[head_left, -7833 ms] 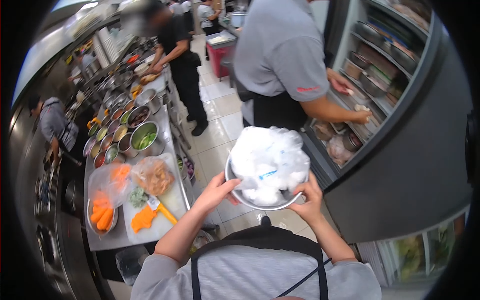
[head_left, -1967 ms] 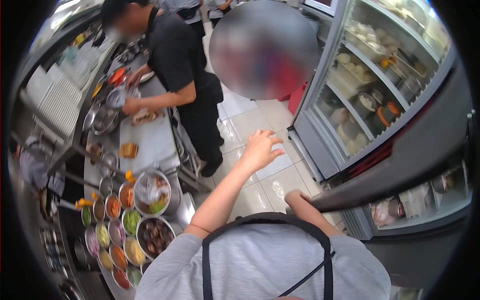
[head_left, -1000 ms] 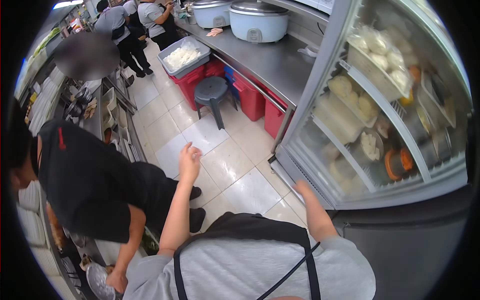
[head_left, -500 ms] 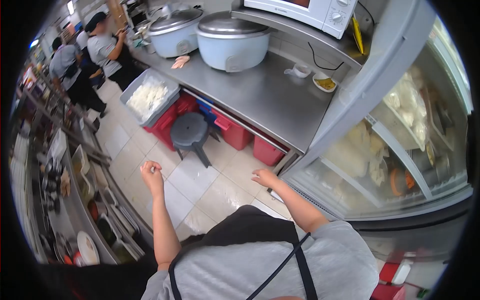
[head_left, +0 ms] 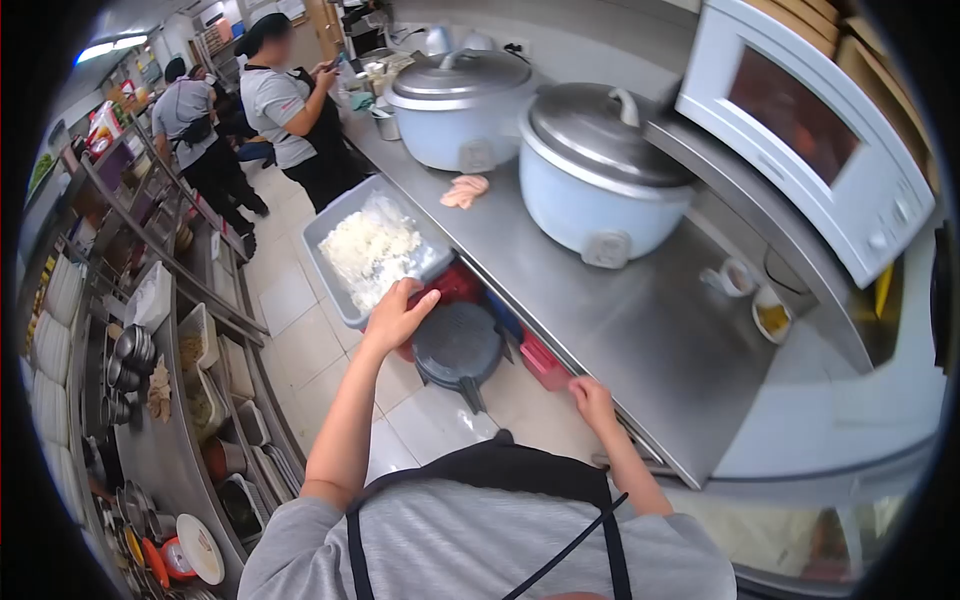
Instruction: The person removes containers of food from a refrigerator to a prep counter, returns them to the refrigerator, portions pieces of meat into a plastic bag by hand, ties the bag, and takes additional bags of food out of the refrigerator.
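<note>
My left hand (head_left: 397, 316) is held out over the near edge of a grey tub (head_left: 322, 262) that holds white rice-like food (head_left: 368, 243). Its thumb and fingers are apart, with nothing between them. Below it and to the right stands a dark grey stool (head_left: 458, 345). My right hand (head_left: 592, 400) is low beside the front edge of the steel counter (head_left: 650, 340), near a red bin (head_left: 545, 362); its fingers are partly curled and too small to read. On the counter are two light-blue rice cookers, one nearer (head_left: 600, 190) and one farther (head_left: 455, 115).
A pinkish cloth (head_left: 464, 192) lies between the cookers. A white microwave (head_left: 800, 130) stands on a shelf at the right, above small dishes (head_left: 771, 315). Shelving with pans (head_left: 128, 360) and plates (head_left: 200, 548) runs along the left. Two people (head_left: 285, 110) (head_left: 188, 125) stand at the back.
The view has turned and moved towards the counter, so the cookers, tub and stool look nearer. The glass-door fridge has mostly left view. The bowl held earlier is no longer in my hands.
</note>
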A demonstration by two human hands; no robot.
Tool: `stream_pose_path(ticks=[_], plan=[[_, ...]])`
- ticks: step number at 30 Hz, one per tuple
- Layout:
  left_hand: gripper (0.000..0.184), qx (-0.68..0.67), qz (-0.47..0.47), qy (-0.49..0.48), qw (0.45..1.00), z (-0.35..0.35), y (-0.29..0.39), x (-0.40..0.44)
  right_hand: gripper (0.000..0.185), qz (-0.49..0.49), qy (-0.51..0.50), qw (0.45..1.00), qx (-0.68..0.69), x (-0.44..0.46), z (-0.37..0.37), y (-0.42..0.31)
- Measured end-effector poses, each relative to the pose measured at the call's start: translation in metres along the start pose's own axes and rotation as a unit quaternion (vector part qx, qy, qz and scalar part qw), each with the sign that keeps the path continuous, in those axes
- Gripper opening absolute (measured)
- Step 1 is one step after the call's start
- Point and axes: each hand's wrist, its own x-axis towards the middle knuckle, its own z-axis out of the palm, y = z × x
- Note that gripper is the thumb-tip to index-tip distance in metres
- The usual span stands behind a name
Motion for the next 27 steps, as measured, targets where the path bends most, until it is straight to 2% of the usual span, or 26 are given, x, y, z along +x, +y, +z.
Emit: stream_pose_path(ticks=[1, 5, 7, 9, 10, 11, 12, 16, 18, 19, 21, 24, 25, 27], plan=[[0.051, 0.024, 0.032, 0.019, 0.999, -0.009, -0.013, 0.023, 0.014, -0.001, -0.001, 1.0, -0.003, 0.037, 0.01, -0.004], [0.045, 0.04, 0.039, 0.036, 0.998, -0.054, -0.035, 0.094, 0.018, -0.044, -0.005, 0.998, -0.049, 0.182, 0.065, -0.029], [0.037, 0.088, 0.099, 0.032, 0.991, -0.078, -0.04, 0.138, 0.019, -0.056, -0.014, 0.996, -0.07, 0.248, 0.094, -0.031], [0.032, 0.143, 0.149, 0.057, 0.977, -0.101, -0.038, 0.192, 0.027, -0.01, -0.102, 0.986, -0.131, 0.308, 0.117, -0.035], [0.03, 0.168, 0.183, 0.061, 0.967, -0.111, -0.047, 0.229, 0.027, -0.008, -0.099, 0.987, -0.13, 0.332, 0.131, -0.031], [0.029, 0.189, 0.244, 0.059, 0.949, -0.124, -0.048, 0.27, 0.033, -0.042, -0.036, 0.987, -0.153, 0.355, 0.148, -0.022], [0.029, 0.235, 0.245, 0.074, 0.938, -0.135, -0.042, 0.306, 0.041, -0.075, 0.026, 0.981, -0.177, 0.375, 0.164, -0.012], [0.029, 0.273, 0.293, 0.073, 0.913, -0.167, -0.022, 0.465, 0.052, 0.011, 0.062, 0.962, -0.266, 0.407, 0.207, 0.019], [0.029, 0.269, 0.297, 0.075, 0.913, -0.167, -0.024, 0.55, 0.06, 0.053, 0.01, 0.961, -0.272, 0.402, 0.206, 0.017], [0.029, 0.26, 0.297, 0.086, 0.915, -0.166, -0.023, 0.59, 0.06, 0.068, 0.018, 0.96, -0.27, 0.4, 0.206, 0.013], [0.029, 0.252, 0.325, 0.077, 0.908, -0.163, -0.012, 0.648, 0.06, 0.06, 0.003, 0.957, -0.285, 0.404, 0.199, 0.006], [0.029, 0.195, 0.296, 0.059, 0.933, -0.144, -0.006, 0.729, 0.06, 0.073, -0.01, 0.955, -0.288, 0.406, 0.193, -0.003], [0.029, 0.195, 0.307, 0.054, 0.93, -0.138, -0.006, 0.751, 0.06, 0.082, -0.002, 0.954, -0.287, 0.408, 0.191, -0.005], [0.034, 0.203, 0.27, 0.049, 0.94, -0.124, 0.004, 0.777, 0.059, 0.081, -0.018, 0.954, -0.288, 0.409, 0.189, -0.007]])
